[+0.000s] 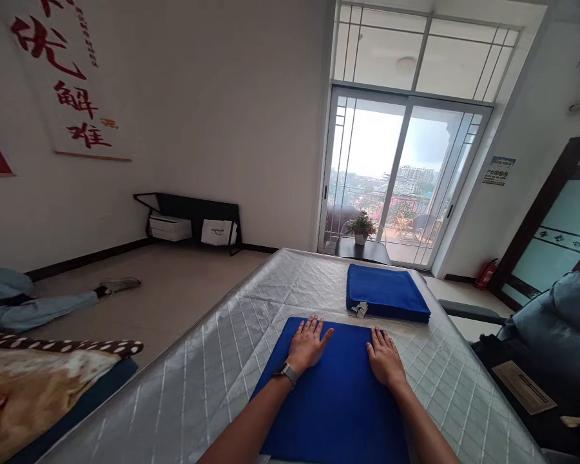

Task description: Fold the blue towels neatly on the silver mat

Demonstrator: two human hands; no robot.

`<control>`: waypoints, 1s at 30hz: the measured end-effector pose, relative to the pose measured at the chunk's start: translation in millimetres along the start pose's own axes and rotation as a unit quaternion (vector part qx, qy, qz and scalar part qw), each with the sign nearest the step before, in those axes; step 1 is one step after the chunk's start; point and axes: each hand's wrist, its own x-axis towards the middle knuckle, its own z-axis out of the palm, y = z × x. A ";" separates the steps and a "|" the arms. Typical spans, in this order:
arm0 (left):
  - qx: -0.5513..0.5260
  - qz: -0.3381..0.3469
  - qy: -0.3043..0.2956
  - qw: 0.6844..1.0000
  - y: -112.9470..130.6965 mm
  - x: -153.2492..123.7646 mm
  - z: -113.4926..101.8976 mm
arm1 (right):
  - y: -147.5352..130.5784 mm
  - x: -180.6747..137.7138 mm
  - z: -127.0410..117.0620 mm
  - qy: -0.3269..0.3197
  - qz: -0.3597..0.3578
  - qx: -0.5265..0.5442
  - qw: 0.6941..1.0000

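A flat blue fabric piece (343, 399) lies on the silver quilted mattress (222, 348) in front of me. My left hand (308, 345) rests flat on its far left part, fingers stretched out and the thumb apart. A watch with a metal-looking band (286, 372) is on my left wrist. Near the far right corner, my right hand (385, 357) lies palm down with fingers extended, along the fabric's right edge. Neither hand grips anything. Just beyond them sits a stack of folded blue fabric pieces (386, 290), with white tags (360, 309) at its near left corner.
A potted plant (361, 227) stands on a dark chair or small table beyond the mattress, before sliding glass doors (367, 180). On the left are a patterned blanket (53, 386) and a person's leg (53, 309). A dark sofa (560, 335) borders the right side.
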 end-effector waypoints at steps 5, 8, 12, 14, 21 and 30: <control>0.007 -0.041 0.001 0.999 -52.6 -9.3 -8.4 | -0.6 -0.6 -0.7 0.002 0.006 0.002 1.000; 0.001 -0.054 0.003 0.999 -62.5 -12.8 -9.6 | -1.0 -0.4 -0.5 0.002 0.010 0.003 1.000; -0.014 -0.060 0.010 0.998 -62.4 -13.1 -10.2 | 1.3 0.7 -1.5 0.013 0.019 0.019 1.000; -0.019 -0.060 0.010 0.998 -62.4 -12.7 -9.7 | 3.0 1.7 -2.6 0.018 0.024 0.025 0.999; -0.017 -0.055 0.032 0.998 -64.8 -12.5 -4.7 | 0.1 1.3 -1.9 0.006 0.030 0.008 1.000; -0.012 -0.050 0.033 0.998 -64.3 -12.3 -6.5 | -3.3 -0.7 -3.2 -0.004 0.026 -0.010 1.000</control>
